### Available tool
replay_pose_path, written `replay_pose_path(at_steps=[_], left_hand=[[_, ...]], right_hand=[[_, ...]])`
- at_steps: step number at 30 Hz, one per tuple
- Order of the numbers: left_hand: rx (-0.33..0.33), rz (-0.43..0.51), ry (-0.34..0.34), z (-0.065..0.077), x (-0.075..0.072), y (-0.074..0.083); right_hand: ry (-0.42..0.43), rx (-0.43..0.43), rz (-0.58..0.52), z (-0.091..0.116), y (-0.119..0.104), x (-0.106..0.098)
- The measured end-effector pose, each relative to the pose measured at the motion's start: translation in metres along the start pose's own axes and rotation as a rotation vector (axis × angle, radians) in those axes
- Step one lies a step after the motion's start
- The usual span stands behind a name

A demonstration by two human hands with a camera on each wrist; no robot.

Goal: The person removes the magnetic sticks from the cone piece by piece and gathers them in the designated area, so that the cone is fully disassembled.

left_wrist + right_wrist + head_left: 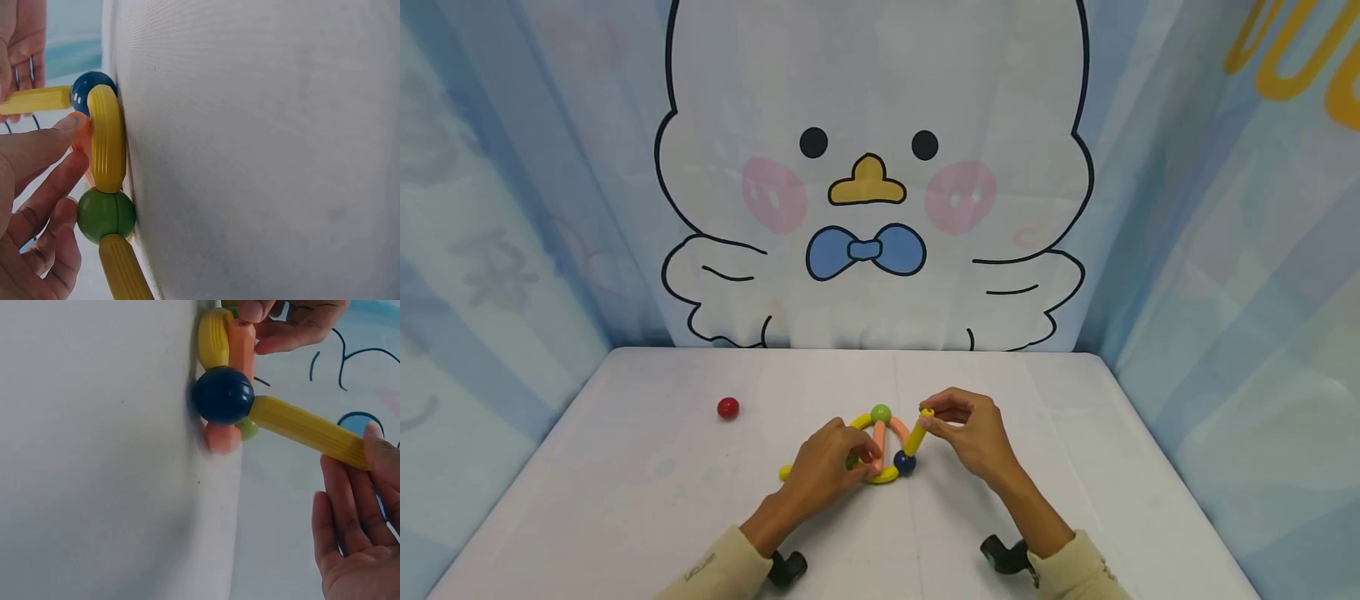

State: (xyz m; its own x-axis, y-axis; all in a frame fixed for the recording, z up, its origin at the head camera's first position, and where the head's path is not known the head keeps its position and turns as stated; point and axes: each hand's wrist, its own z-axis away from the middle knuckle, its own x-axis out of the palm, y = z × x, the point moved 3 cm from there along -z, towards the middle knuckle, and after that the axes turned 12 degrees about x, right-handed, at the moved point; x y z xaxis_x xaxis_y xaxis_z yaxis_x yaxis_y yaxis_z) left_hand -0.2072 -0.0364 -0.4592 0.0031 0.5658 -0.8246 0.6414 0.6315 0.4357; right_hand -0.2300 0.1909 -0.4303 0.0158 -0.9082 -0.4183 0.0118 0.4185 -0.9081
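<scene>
A ring of curved sticks and balls lies on the table in the head view. My left hand (829,458) pinches the near end of a straight salmon stick (878,437), whose far end meets a light green ball (881,414). With thumb and fingers my right hand (973,433) grips the top of a straight yellow stick (309,431). That stick leans upward, its lower end against a dark blue ball (224,395). A curved yellow stick (107,140) joins the blue ball to a darker green ball (106,214), which my left hand partly hides in the head view.
A lone red ball (727,408) lies to the left on the white table (625,475). Another yellow stick (124,269) extends from the darker green ball. Behind the table hangs a printed curtain (865,308). Black wrist devices (787,569) sit at both sleeves.
</scene>
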Motion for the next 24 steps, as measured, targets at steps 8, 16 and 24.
replay_pose_path(at_steps=[8, 16, 24], left_hand=[[0.005, 0.01, 0.008, 0.0, 0.001, -0.001], [0.004, 0.016, 0.008, 0.001, 0.001, -0.001], [0.007, 0.016, 0.013, 0.001, 0.001, -0.001]], right_hand=[[0.007, 0.021, 0.048, 0.002, 0.011, -0.015], [-0.003, 0.056, 0.104, 0.005, 0.023, -0.029], [-0.041, 0.109, 0.205, 0.005, 0.039, -0.037]])
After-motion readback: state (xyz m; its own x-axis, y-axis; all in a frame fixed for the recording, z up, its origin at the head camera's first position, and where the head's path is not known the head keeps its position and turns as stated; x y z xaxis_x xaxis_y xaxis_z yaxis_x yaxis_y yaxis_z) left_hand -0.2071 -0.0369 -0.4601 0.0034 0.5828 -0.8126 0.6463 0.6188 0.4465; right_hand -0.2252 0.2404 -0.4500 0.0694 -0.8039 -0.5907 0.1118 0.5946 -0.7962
